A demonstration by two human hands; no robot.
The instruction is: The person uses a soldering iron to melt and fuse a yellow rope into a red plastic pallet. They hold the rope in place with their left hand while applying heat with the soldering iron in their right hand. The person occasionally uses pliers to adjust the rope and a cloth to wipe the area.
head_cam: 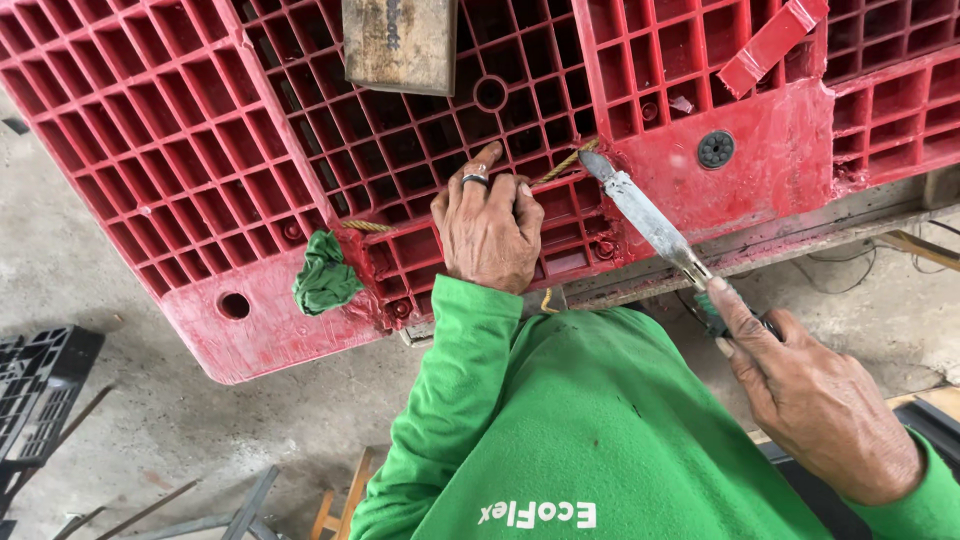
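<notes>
Grey concrete floor (pixel 120 420), dusty, with dark metal scraps lying at lower left.

Large red plastic pallet with open grid cells (pixel 200 150): tilted across upper view, one corner cracked and patched, round hole near lower left corner.

Left hand (pixel 488 228): ringed, fingers (pixel 487 160) curled shut and pressed on pallet grid, pinching thin yellowish twisted cord (pixel 565 163). Cord running from just beyond fingertips up to the right toward knife tip; another short stretch showing to the left of the knuckles, a third bit hanging below the wrist.

Right hand (pixel 815 400): fingers closed around dark handle of long flat steel-bladed knife (pixel 645 220), forefinger laid along the handle top. Blade reaching up and left from fingertips, tip touching pallet surface just beside the cord, near left fingertips.

Crumpled green cloth wad (pixel 325 275): stuffed against pallet edge, left of left wrist, apart from it.

Weathered rectangular wooden block (pixel 400 42): resting on pallet well above left fingers.

Loose strip of red tape (pixel 772 42): stuck on pallet, well above right fingers.

Green long-sleeved top (pixel 560 420): filling lower centre.
</notes>
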